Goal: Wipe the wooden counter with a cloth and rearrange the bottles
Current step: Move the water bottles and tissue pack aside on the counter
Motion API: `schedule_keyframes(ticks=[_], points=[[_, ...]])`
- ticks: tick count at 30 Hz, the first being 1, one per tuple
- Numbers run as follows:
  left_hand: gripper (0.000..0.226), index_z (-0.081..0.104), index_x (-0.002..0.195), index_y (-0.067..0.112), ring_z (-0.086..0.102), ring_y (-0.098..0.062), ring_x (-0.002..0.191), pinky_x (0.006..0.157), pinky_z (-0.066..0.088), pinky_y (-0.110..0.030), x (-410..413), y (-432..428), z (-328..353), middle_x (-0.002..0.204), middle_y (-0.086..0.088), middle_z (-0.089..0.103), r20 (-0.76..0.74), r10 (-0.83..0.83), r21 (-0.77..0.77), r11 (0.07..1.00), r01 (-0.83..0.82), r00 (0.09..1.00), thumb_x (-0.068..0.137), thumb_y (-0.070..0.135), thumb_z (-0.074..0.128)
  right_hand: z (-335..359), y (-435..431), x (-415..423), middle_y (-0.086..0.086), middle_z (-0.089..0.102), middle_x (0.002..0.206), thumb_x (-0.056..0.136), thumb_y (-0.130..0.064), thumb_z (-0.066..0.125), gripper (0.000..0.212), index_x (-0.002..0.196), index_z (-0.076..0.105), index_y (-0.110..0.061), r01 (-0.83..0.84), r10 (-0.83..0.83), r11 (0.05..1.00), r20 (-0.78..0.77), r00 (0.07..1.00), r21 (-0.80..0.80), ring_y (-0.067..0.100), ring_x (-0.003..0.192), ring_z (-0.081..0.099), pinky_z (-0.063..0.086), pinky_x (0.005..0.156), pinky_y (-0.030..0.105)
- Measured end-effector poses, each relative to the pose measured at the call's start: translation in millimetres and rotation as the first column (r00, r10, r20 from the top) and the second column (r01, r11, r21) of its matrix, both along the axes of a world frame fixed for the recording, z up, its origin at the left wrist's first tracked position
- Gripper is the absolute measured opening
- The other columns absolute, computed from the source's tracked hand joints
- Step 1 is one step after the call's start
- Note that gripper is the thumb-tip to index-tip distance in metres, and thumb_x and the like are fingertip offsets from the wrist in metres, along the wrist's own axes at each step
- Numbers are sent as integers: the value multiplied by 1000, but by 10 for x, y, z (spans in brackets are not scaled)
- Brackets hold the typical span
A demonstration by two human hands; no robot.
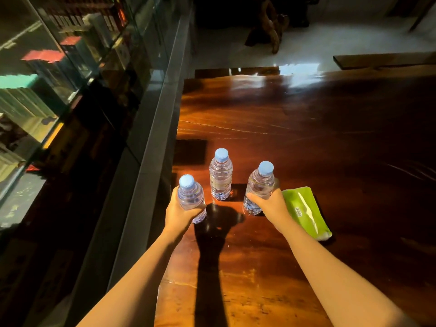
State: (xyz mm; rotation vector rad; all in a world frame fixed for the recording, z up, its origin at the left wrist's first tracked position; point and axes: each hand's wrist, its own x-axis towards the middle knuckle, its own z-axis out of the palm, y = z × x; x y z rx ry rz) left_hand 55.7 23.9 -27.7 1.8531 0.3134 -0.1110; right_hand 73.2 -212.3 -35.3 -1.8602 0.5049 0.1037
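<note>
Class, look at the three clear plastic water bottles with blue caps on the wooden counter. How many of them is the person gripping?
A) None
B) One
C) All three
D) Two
D: the left hand grips the left clear plastic bottle, the right hand grips the right bottle, and the middle bottle stands untouched between them.

Three water bottles, one green tissue pack, two hands
</note>
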Motion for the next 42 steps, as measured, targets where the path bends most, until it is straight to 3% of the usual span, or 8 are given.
schedule_keyframes(ticks=[3, 11, 16, 20, 26, 33, 38, 42], points=[[71, 43, 128, 16, 62, -23, 105, 96, 51, -43, -64, -24, 58, 117, -9, 62, 10, -31, -10, 999, 31, 999, 68, 9, 80, 66, 31, -106, 1, 65, 105, 69, -23, 82, 42, 99, 52, -28, -20, 19, 1000, 31, 999, 21, 21, 100, 63, 51, 92, 37], [74, 44, 128, 21, 62, -21, 106, 95, 52, -41, -69, -377, 391, 117, -5, 62, 95, -196, 27, 981, 194, 976, 65, 12, 82, 597, -157, -289, 14, 72, 104, 72, -12, 80, 23, 86, 64, -21, -86, 79, 994, 103, 992, 65, 24, 97, 68, 54, 91, 39], [71, 52, 120, 23, 66, -20, 100, 92, 53, -42, -49, -884, 678, 107, -5, 68, 138, -274, -18, 960, 279, 952, 56, 22, 81, 821, -522, -364, 4, 71, 87, 74, -10, 78, 19, 84, 65, -20, -91, 81, 994, 144, 986, 64, -4, 72, 67, 51, 64, 8], [58, 54, 102, 28, 65, -13, 83, 78, 54, -39, -32, -1416, 833, 94, -2, 69, 166, -296, -51, 950, 308, 941, 49, 24, 77, 982, -956, -367, 12, 72, 100, 76, -9, 76, 22, 96, 68, -13, -82, 64, 992, 182, 981, 92, 23, 97, 68, 52, 83, 32], [64, 56, 100, 28, 64, -24, 90, 92, 52, -51, 36, -2386, 929, 100, -10, 69, 177, -269, -132, 947, 294, 947, 39, 29, 77, 1063, -1894, -295, 20, 70, 109, 74, -6, 78, 33, 104, 66, -6, -79, 51, 990, 216, 975, 121, 31, 103, 67, 52, 94, 44], [59, 55, 95, 30, 62, -18, 85, 82, 52, -33, 128, -3573, 742, 91, 4, 67, 163, -301, -156, 932, 326, 940, 41, 26, 78, 885, -3069, -233, 10, 66, 115, 71, -7, 80, 64, 126, 48, -9, -47, 31, 997, 229, 973, 63, 23, 105, 63, 50, 94, 35], [54, 55, 95, 32, 63, -13, 82, 77, 53, -23, 291, -4241, 489, 90, 9, 67, 132, -336, -144, 924, 353, 933, 47, 21, 78, 653, -3745, -127, 11, 64, 119, 70, -9, 81, 72, 131, 42, -13, 20, -37, 995, 182, 983, 93, 26, 111, 61, 48, 100, 43], [61, 53, 101, 35, 65, -22, 93, 86, 53, -38, 450, -4595, 329, 101, -1, 68, 76, -354, -120, 925, 361, 932, 45, 32, 78, 422, -4117, -1, 9, 63, 120, 69, -9, 81, 72, 129, 43, -15, 79, -95, 991, 154, 984, 104, 25, 112, 60, 47, 101, 44]])
